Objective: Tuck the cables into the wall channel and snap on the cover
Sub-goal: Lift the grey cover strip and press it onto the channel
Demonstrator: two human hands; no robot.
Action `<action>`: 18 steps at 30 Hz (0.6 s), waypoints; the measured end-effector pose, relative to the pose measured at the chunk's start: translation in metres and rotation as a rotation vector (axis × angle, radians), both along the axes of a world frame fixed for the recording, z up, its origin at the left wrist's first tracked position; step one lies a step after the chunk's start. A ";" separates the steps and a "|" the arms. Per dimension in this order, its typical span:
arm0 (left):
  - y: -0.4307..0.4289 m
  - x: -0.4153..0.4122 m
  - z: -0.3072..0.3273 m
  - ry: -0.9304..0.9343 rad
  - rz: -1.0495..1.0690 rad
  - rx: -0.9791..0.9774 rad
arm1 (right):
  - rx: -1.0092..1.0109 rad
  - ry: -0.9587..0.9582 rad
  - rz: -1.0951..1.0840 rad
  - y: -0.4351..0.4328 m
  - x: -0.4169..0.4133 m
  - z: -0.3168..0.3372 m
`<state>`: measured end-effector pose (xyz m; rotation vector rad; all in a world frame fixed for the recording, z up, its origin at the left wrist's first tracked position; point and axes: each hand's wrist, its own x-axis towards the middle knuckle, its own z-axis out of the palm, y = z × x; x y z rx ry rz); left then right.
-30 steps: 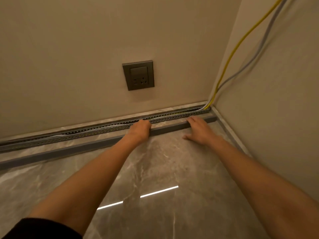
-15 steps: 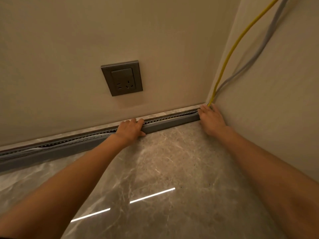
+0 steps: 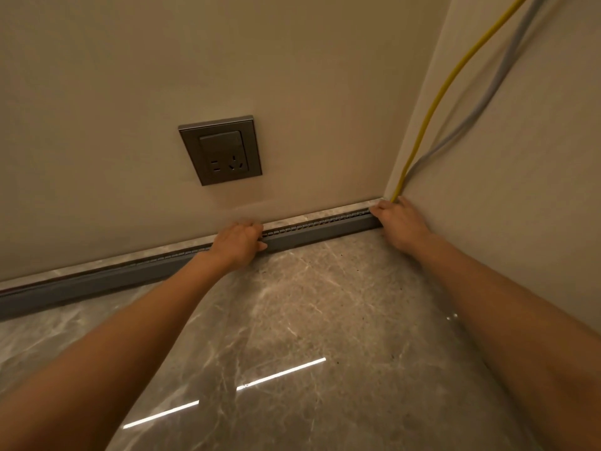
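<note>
Both hands curled onto the cover: left grip (image 3: 240,239) pinching cover (image 3: 318,234) mid-run, right grip (image 3: 400,219) pressed on its corner end beneath the cables (image 3: 432,109), so probably best pressing evenly against channel (image 3: 312,222) between grips till clicked.

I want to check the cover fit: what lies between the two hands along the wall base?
In the head view, only the grey cover spans from left hand to right hand, the slotted channel edge showing above it.

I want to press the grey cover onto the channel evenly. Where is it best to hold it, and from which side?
Hold the grey cover by its long top edge, coming from the floor side with fingers over the top, since the wall blocks the back. It is long and thin, so probably space the left hand and right hand apart.
</note>
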<state>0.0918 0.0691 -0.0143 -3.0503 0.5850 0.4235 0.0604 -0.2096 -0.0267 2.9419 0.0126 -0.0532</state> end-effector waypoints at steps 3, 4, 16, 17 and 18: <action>-0.004 0.000 0.003 -0.023 0.031 0.023 | -0.013 -0.020 0.026 -0.001 0.000 -0.001; -0.007 -0.001 0.003 -0.044 0.027 0.042 | -0.011 -0.026 0.024 -0.001 0.001 -0.001; -0.113 -0.007 -0.009 -0.292 -0.356 0.109 | 0.253 -0.028 -0.051 -0.007 0.004 -0.008; -0.120 -0.008 -0.010 -0.301 -0.366 0.116 | 0.281 -0.031 -0.047 -0.008 0.003 -0.006; -0.125 -0.008 -0.011 -0.308 -0.372 0.123 | 0.291 -0.030 -0.038 -0.010 0.002 -0.004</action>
